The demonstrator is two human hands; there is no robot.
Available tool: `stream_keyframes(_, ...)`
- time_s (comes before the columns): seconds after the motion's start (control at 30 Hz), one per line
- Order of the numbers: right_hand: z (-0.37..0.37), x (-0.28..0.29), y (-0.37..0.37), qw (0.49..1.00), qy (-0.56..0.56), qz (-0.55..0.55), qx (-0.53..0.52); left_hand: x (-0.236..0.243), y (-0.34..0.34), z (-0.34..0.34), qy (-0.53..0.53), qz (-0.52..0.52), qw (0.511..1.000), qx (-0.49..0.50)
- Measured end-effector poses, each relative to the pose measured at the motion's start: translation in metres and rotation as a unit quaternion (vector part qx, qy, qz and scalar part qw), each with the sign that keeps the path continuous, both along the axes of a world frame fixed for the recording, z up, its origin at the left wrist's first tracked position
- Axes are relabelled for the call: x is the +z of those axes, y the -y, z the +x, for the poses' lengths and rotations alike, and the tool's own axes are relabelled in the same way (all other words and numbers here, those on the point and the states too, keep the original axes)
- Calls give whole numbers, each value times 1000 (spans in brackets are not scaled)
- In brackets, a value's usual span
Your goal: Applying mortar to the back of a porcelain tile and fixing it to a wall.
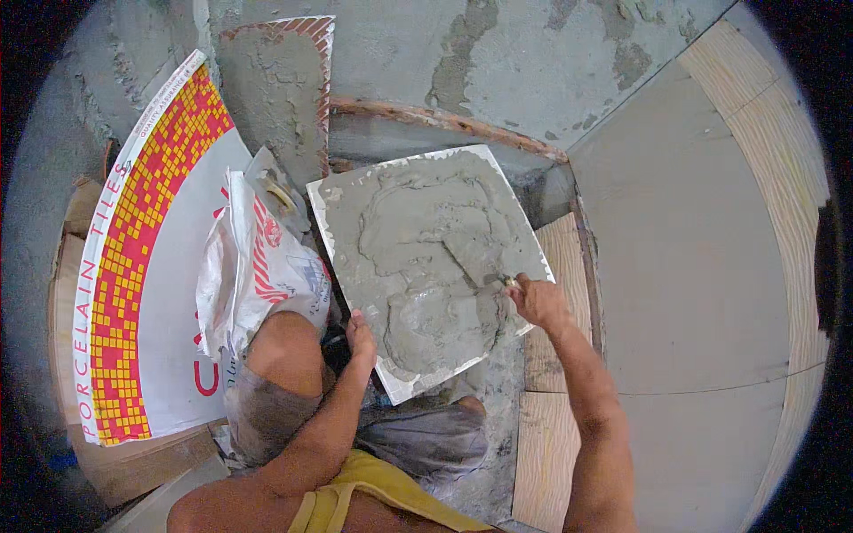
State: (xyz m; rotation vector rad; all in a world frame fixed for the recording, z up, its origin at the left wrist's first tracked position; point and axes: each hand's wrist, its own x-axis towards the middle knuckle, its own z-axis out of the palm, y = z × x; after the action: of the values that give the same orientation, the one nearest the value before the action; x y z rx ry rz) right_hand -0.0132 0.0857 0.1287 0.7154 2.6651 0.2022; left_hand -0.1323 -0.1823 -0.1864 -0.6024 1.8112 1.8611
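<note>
A square white tile [405,222] lies at an angle before me, its upturned face covered with grey wet mortar [400,240]. In my right hand [542,304], at the tile's right side, is the small handle of a trowel [475,266], whose blade is partly buried in the mortar. The fingers of my left hand [360,338] are on the tile's left edge, holding it. Beside my left knee sits a crumpled white sack [262,258] with red printing, a round object [280,197] partly visible at its top.
A large printed tile box [182,266] stands at left on cardboard [124,471]. Behind are a mortar-smeared board [275,89], a grey plastered surface [471,53] and a rough wooden strip [435,124]. Grey and wood-look tiles [675,266] extend along the right, with wood-look planks [555,444] nearer me.
</note>
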Motion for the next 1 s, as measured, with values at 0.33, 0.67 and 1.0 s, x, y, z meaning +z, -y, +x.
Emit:
stream_keyframes(0.33,-41,-41,-117,982,-34,126,134,6,0,7,13,44,999,11)
stream_keyframes(0.67,-120,-65,-167,992,-73,46,-95,27,4,8,10,89,996,4)
stream_keyframes(1.0,-113,41,-99,927,5,-221,-302,9,22,-10,2,73,997,1)
